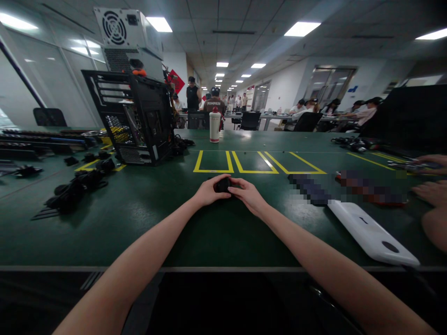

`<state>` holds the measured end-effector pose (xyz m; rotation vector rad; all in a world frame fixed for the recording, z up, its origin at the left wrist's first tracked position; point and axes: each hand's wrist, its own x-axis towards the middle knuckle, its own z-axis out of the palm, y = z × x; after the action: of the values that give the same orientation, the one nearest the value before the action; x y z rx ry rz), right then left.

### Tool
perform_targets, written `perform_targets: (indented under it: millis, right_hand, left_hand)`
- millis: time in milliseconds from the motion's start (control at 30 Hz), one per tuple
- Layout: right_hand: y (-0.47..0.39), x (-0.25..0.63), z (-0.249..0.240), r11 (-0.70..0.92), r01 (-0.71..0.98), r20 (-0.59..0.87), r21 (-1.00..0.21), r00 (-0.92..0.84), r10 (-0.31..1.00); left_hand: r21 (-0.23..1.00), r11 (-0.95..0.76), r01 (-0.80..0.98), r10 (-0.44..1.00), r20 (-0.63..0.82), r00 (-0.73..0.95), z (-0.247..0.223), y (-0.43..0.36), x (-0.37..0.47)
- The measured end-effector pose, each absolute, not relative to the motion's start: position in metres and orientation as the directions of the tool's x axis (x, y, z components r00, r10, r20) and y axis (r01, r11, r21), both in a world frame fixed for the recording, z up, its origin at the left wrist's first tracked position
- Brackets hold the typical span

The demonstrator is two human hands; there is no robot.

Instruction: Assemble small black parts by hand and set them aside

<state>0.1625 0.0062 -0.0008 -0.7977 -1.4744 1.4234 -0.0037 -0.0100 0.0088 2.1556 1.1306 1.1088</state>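
Near the middle of the green table (223, 232), my left hand (206, 191) wraps its fingers and thumb around a small black rounded object (222, 185). Its exact kind is too dark and small to make out. From the other side, my right hand (248, 193) pinches the same object with thumb and fingers. Both hands are just in front of several yellow tape outlines (213, 171). Part of the object is hidden behind my fingers.
An open black computer case (139, 121) carries a power supply (122, 32) at left. Black cables (75, 188) lie before it. A white cup (214, 126) stands farther back. A white device (373, 232) and blurred phone-like items lie right, near another person's hand (431, 193).
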Motion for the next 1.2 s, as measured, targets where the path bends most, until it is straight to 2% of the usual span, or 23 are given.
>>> perform_targets:
  millis: [233,367,533,767,900,1200]
  right_hand:
    - [0.0037,0.1598,0.0010,0.070,-0.167,0.123,-0.983,-0.328,0.937]
    - [0.0071,0.1603,0.0000,0.008,-0.180,0.074,-0.984,-0.362,0.929]
    - [0.0041,0.1620,0.0015,0.045,-0.188,0.116,-0.981,-0.385,0.916]
    - [0.0042,0.1617,0.0026,0.038,-0.170,0.098,-0.985,-0.357,0.929]
    - [0.0073,0.1627,0.0025,-0.020,-0.180,0.052,-0.984,-0.388,0.920]
    - [-0.0026,0.1622,0.0092,0.019,-0.163,0.080,-0.987,-0.377,0.923]
  left_hand:
    - [0.691,-0.553,0.465,0.833,0.450,0.322,0.0064,-0.0085,-0.0034]
    - [0.689,-0.548,0.474,0.837,0.443,0.322,0.0054,-0.0078,-0.0034]
    - [0.671,-0.565,0.480,0.825,0.459,0.328,0.0061,-0.0080,-0.0035]
    - [0.688,-0.556,0.466,0.831,0.453,0.322,0.0057,-0.0091,-0.0031]
    - [0.691,-0.563,0.453,0.826,0.457,0.330,0.0054,-0.0092,-0.0027]
    - [0.683,-0.568,0.459,0.823,0.463,0.329,0.0052,-0.0080,-0.0020]
